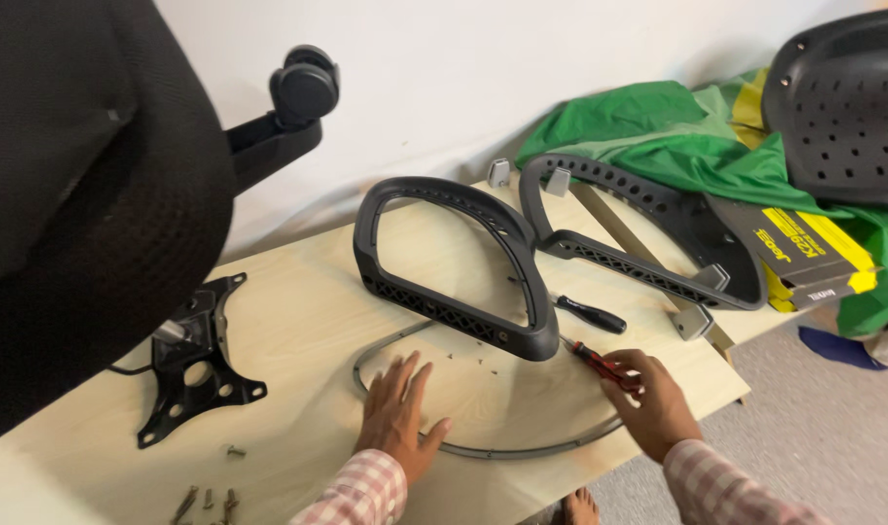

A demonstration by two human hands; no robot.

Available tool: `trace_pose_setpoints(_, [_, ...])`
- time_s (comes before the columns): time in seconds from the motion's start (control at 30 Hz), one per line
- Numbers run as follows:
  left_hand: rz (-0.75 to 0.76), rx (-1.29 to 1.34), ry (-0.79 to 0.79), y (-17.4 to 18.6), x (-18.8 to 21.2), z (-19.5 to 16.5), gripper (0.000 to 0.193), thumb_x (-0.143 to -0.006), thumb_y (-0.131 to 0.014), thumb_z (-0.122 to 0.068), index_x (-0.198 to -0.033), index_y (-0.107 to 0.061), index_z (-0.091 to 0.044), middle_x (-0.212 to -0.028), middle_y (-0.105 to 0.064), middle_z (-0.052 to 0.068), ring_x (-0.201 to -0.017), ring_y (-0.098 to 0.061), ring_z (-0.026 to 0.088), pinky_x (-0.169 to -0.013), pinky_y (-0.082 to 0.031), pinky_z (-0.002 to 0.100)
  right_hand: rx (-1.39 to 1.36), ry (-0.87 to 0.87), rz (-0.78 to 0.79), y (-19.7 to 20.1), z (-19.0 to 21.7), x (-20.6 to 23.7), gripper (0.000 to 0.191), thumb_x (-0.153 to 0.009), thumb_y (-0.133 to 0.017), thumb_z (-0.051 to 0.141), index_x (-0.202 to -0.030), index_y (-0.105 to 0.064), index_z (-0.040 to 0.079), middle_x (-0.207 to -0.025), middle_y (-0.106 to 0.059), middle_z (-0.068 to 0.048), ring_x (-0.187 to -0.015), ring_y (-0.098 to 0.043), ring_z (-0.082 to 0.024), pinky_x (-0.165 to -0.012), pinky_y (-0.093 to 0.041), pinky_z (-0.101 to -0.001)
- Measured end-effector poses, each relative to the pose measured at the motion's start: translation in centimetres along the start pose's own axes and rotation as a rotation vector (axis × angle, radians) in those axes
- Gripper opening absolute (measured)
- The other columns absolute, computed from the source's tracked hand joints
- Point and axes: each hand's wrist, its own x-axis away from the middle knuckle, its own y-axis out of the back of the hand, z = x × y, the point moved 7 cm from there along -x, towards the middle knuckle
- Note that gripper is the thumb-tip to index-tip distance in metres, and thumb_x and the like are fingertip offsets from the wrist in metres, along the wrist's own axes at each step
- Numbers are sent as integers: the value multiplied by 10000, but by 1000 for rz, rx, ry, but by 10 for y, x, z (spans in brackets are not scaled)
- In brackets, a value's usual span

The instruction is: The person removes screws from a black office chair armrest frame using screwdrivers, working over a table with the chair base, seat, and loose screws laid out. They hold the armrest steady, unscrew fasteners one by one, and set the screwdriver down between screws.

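A: Screwdriver (600,363) position? It has a red-and-black handle and lies on the board (298,321) at the near right, just off the right end of the near frame (444,255)

B: Confirmed. The right hand (658,403) is over its handle end, fingers curled on the handle; the tip points up-left toward the frame's corner

A: Left hand (397,413)?

B: Flat on the board, palm down, fingers spread apart, holding nothing. It sits inside the thin grey ring (483,449), thumb close to the ring's near arc

A: Ring position?

B: Lying flat on the board. Its far arc passes under the near frame, its near arc runs between the two hands

A: Other items on the board?

B: A second screwdriver (592,314), black handle, just right of the near frame. A second black frame (648,228) lies farther right, perforated, with grey brackets (695,316) by it. A few small screws (466,357) are loose inside the ring

A: Left side?

B: Black metal plate (196,360) with holes, near left. More screws (209,503) at the near edge, one bolt (234,451) just above them. A black mesh seat (74,194) fills the far left, and a caster (305,86) sticks out on an arm by the wall

A: Far right?

B: Green cloth (677,126), a yellow-and-black box (804,255) on it, and a black perforated shell (843,107) above. Both sleeves are pink checked
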Motion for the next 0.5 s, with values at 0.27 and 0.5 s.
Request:
trace_pose_setpoints(0.27, [-4, 3, -240, 23, -21, -58, 1089, -866, -683, -602, -1588, -24, -122, -1718, 29, 92, -1543, 7, 305, -1240, -44, 474, 312, 316, 124, -21, 93, 17, 971, -768, -803, 456, -1560, -302, 200, -1611, -293, -188, -1411, -347, -409, -1122, -347, -551])
trace_pose_setpoints(0.5, [89, -29, -104, 31, -19, -61, 1249, -794, -706, -687, -1601, 100, -178, -1707, 104, 66, -1563, 69, 275, -1262, 9, 445, 424, 352, 209, -10, 92, 13, 1146, -751, -797, 559, -1627, -128, 244, -1684, -123, -185, -1462, -205, -443, -1183, -237, -558])
